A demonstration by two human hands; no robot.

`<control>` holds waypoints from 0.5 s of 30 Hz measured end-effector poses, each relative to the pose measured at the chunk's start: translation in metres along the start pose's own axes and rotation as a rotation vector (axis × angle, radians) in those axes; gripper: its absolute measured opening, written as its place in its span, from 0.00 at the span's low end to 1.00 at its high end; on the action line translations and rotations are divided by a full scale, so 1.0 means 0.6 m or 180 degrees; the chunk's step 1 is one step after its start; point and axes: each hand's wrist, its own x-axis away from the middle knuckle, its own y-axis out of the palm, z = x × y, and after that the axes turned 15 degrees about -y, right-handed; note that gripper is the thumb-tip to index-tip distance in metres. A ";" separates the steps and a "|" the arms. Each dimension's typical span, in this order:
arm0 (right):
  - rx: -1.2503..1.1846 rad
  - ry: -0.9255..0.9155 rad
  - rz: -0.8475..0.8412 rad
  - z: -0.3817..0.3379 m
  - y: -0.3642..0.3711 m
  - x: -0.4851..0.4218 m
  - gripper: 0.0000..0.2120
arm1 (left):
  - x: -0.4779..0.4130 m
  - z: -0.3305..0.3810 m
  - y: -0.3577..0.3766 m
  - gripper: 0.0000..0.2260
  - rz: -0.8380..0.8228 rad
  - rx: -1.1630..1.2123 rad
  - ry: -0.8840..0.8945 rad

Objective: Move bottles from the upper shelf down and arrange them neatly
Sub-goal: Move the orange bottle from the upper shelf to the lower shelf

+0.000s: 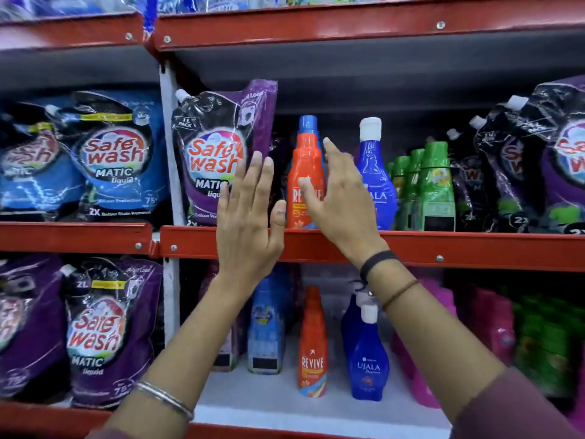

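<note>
— Red metal shelving (pixel 411 248) fills our view, with purple Safewash refill pouches (pixel 218 153) standing at the left of the upper shelf. Where do we stand?

— Both our hands are empty. Our left hand (pixel 250 213) is spread flat, fingers straight, in front of the pouches. Our right hand (pixel 338 198) is open and curved, just at the tall orange Revive bottle with the blue cap (pixel 305 172), not yet closed around it.

— And beside it?

— A blue Ujala bottle with a white cap (pixel 376 175) stands just right of it, then green bottles (pixel 433 188). On the lower shelf (pixel 285 403) an orange and a blue bottle already stand upright.

— What could go wrong?

— We judge the Revive bottle is tall and narrow; a sideways nudge could tip it into the Ujala, or our left hand could topple the leaning pouch.
</note>
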 end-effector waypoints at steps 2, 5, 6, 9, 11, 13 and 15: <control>0.0220 0.0150 -0.0257 -0.003 0.014 -0.013 0.34 | -0.002 -0.014 0.005 0.25 -0.0095 -0.0100 0.0002; 0.0500 0.0497 -0.0614 -0.004 0.028 -0.028 0.36 | 0.002 -0.039 0.027 0.25 -0.0266 -0.0177 0.0055; 0.0497 0.0566 -0.0617 -0.003 0.031 -0.030 0.34 | 0.003 -0.045 0.033 0.25 -0.0289 -0.0178 0.0064; 0.0223 0.0714 -0.0388 0.002 0.030 -0.035 0.29 | 0.006 -0.062 0.050 0.24 -0.0167 -0.0393 0.0129; -0.0016 0.0821 -0.0150 0.004 0.027 -0.032 0.29 | 0.008 -0.066 0.055 0.24 -0.0080 -0.0546 0.0145; -0.0246 0.0850 0.0230 0.003 0.020 -0.028 0.31 | 0.007 -0.065 0.057 0.24 -0.0026 -0.0587 0.0148; -0.0407 0.0817 0.0643 0.000 0.008 -0.025 0.31 | 0.007 -0.065 0.057 0.24 -0.0006 -0.0613 0.0166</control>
